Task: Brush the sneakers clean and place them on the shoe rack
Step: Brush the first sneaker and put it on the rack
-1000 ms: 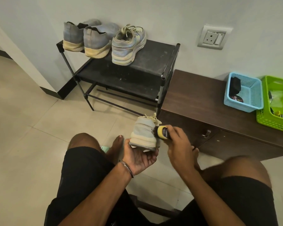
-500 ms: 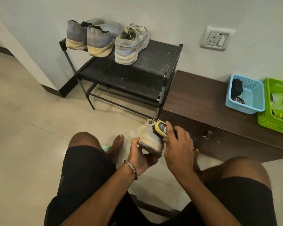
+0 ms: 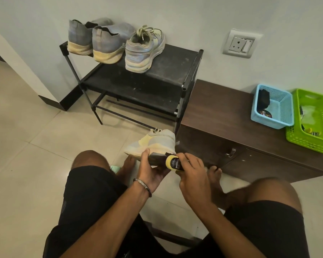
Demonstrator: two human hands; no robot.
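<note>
My left hand (image 3: pixel 151 169) grips a pale grey and cream sneaker (image 3: pixel 153 141) from below, turned on its side with the toe pointing left, above my knees. My right hand (image 3: pixel 193 175) holds a yellow-backed brush (image 3: pixel 172 162) with black bristles pressed against the sole edge near the heel. On the top shelf of the black shoe rack (image 3: pixel 168 67) stand a matching laced sneaker (image 3: pixel 144 49) and two grey knit shoes (image 3: pixel 103 40), heels toward me.
A low dark brown cabinet (image 3: pixel 222 112) stands right of the rack, carrying a blue basket (image 3: pixel 272 107) and a green basket (image 3: pixel 315 121). A wall socket (image 3: pixel 240 43) sits above it. My bare feet rest on the beige tiled floor (image 3: pixel 35 146).
The sneaker has been turned from heel-on to side-on, toe to the left. The brush has moved from the heel's top down to the sole edge.
</note>
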